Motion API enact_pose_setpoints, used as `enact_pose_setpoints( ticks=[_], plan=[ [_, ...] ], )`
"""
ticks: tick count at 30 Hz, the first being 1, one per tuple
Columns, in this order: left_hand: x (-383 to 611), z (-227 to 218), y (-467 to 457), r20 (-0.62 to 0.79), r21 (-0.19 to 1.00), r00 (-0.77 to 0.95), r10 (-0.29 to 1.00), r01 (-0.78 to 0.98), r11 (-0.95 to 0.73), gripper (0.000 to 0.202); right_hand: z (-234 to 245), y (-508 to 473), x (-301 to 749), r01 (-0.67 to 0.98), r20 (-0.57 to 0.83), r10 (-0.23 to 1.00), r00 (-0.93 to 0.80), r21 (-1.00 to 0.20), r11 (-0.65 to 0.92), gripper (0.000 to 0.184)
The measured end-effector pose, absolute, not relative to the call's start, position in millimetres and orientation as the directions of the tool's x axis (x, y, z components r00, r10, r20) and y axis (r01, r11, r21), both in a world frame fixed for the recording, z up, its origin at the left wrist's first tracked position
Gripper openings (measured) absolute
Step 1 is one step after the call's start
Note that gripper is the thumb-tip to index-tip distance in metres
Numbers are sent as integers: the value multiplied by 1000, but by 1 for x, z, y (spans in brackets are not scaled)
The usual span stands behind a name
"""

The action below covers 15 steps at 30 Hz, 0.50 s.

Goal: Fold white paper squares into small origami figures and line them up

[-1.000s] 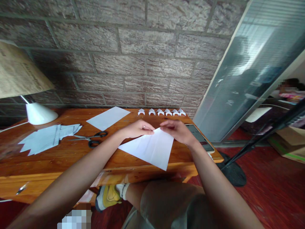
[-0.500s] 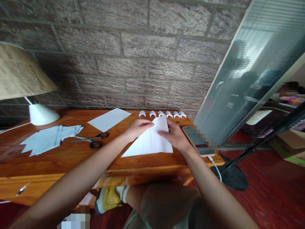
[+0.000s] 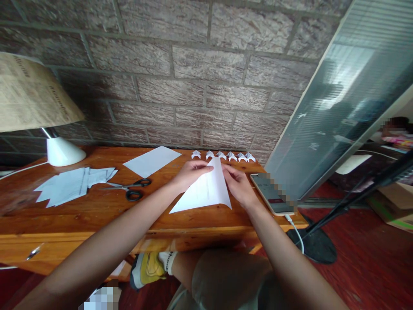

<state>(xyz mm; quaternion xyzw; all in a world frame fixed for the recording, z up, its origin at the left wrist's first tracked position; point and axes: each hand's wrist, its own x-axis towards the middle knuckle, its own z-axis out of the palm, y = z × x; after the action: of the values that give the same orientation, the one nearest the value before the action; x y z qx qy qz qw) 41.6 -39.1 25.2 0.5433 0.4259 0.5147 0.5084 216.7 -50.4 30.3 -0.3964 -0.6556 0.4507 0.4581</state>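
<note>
While our left hand (image 3: pixel 192 174) pinches the left edge of a white, tapering, folded paper sheet (image 3: pixel 203 189), thumb on top and the other fingers partly hidden, our right hand (image 3: pixel 238 185) touches its right edge with bent fingers set close together; we cannot tell whether those are gripping it. We take the black-handled metal scissors (image 3: pixel 126 187) as our landmark: the folded sheet is to their right, its narrow end pointing toward the wall and its near right corner curling.

Behind the scissors we see a flat white four-sided paper (image 3: pixel 153 161). To their left we find jagged-edged, pale bluish-white paper pieces (image 3: pixel 71 186) lying together, and farther left and back a lamp with a white cone-shaped base (image 3: pixel 64 151) and a printed beige shade (image 3: pixel 35 94). Well to the right of the scissors and farther back, six small white folded-paper figures (image 3: pixel 220 154) stand in a row. Farthest right of them on the brown wooden table (image 3: pixel 80 220), we have a dark-screened rectangular phone (image 3: pixel 269 193) with a white cable (image 3: pixel 289 219) plugged in.
</note>
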Motion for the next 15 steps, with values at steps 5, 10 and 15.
enact_pose_setpoints(
  ticks=[5,10,15],
  plan=[
    [45,23,-39,141,983,106,984,-132,-126,30,19,-47,211,62,187,952,-244,-976,208,43],
    [47,22,-41,119,983,74,990,-151,-107,22,18,-47,207,5,178,960,-216,-983,184,40],
    [49,20,-42,107,979,90,990,-185,-89,26,18,-50,205,-51,157,965,-211,-987,150,38]
  ],
)
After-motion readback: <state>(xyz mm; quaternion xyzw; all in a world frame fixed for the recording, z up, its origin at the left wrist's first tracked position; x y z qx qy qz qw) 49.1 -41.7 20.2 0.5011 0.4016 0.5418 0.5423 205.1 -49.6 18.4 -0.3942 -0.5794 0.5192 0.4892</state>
